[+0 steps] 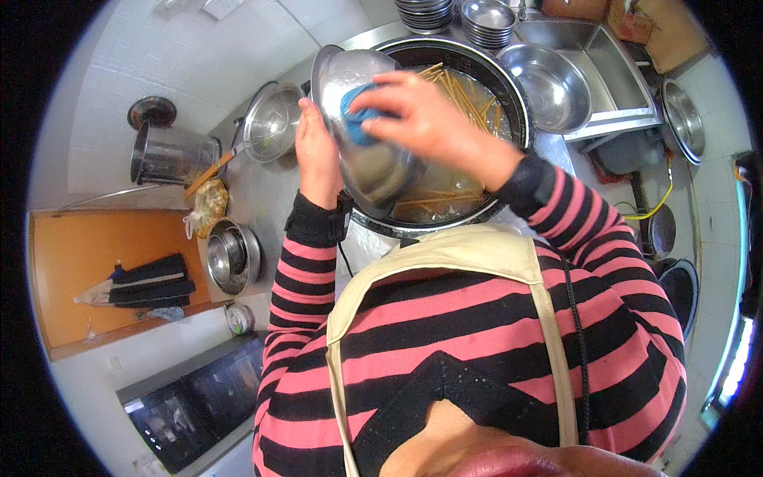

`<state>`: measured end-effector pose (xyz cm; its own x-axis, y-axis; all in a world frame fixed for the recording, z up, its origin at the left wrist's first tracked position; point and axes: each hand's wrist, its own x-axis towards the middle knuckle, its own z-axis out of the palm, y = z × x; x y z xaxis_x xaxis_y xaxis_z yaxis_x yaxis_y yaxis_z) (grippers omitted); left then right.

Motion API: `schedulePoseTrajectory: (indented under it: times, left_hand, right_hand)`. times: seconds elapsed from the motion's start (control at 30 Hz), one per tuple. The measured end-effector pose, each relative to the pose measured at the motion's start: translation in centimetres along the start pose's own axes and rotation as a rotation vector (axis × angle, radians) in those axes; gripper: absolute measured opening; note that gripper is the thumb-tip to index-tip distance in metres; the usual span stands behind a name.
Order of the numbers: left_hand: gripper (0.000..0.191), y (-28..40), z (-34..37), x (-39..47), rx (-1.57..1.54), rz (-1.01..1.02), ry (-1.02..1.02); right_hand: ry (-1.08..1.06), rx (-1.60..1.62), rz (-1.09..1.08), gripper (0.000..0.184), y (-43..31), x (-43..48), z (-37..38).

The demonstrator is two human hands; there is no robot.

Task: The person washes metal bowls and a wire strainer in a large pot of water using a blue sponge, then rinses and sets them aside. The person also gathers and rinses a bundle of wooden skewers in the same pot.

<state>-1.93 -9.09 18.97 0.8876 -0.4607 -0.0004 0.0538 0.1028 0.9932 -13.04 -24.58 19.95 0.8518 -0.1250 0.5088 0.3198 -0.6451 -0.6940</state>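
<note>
My left hand (pixel 318 152) grips the rim of a large stainless steel bowl (pixel 372 173), which is tilted on its side with its rounded outside towards my right hand. In my right hand (pixel 411 116) is a blue cloth or scrubber (pixel 356 114), pressed against the bowl's outer surface. The bowl is held over the left part of a big round black tub (pixel 524 113). Cloudy water fills the tub, and many thin wooden chopsticks (pixel 462 95) lie in it. Part of the tub is hidden behind the bowl and my right arm.
Stacked steel dishes (pixel 489 21) stand behind the tub. To the right, a wide steel basin (pixel 548 89) rests beside a metal sink (pixel 617 65). At the left are a wire strainer (pixel 274 122), a steel pot (pixel 173 155), a plastic bag of food (pixel 210 206) and nested bowls (pixel 253 256).
</note>
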Motion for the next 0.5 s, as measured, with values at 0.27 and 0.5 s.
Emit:
schedulePoseTrajectory:
  times: [0.27, 0.5]
  left_hand:
    - [0.05, -0.5, -0.3, -0.3, 0.091, 0.086, -0.012]
    - [0.033, -2.1, -0.9, -1.8, 0.238, 0.248, -0.029]
  right_hand:
    - [0.234, -0.496, -0.24, 0.04, 1.3, 2.1, 5.7]
    - [-0.006, -0.016, 0.136, 0.049, 10.0, 9.6, 2.4]
